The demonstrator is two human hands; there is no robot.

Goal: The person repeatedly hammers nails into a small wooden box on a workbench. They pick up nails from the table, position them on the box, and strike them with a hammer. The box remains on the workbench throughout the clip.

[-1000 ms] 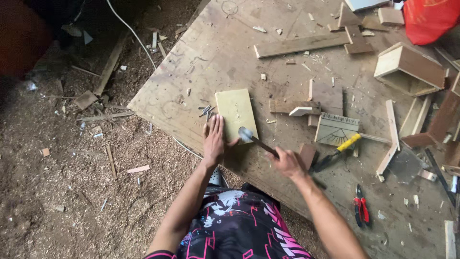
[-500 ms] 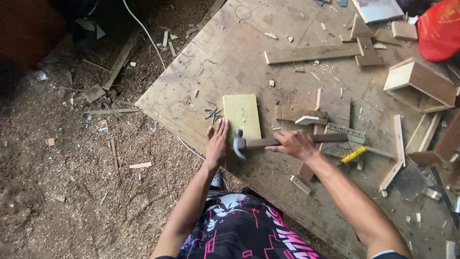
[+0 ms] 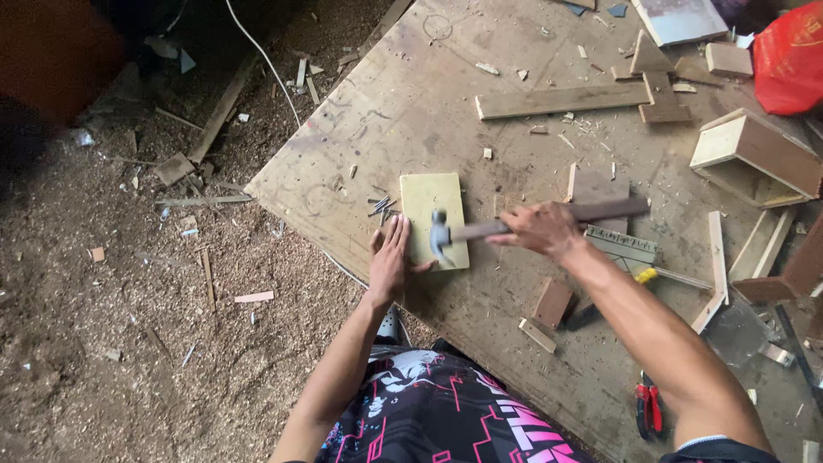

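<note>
Pale wood block [image 3: 435, 219] lay near the front edge of a scuffed plywood sheet [image 3: 411, 103]. Left hand [image 3: 390, 260], fingers flat and open, pressed its left side. Right hand [image 3: 540, 231] was closed around a hammer [image 3: 480, 230], head over the block. Nails [image 3: 381, 206] beside it; offcuts scattered; sawdust floor [image 3: 129, 343] around.

Your left hand [image 3: 390, 260] lies flat, palm down, fingers together, forearm stretched forward. Your right hand [image 3: 538, 230] is fisted in a grip, arm reaching in from the right.
</note>
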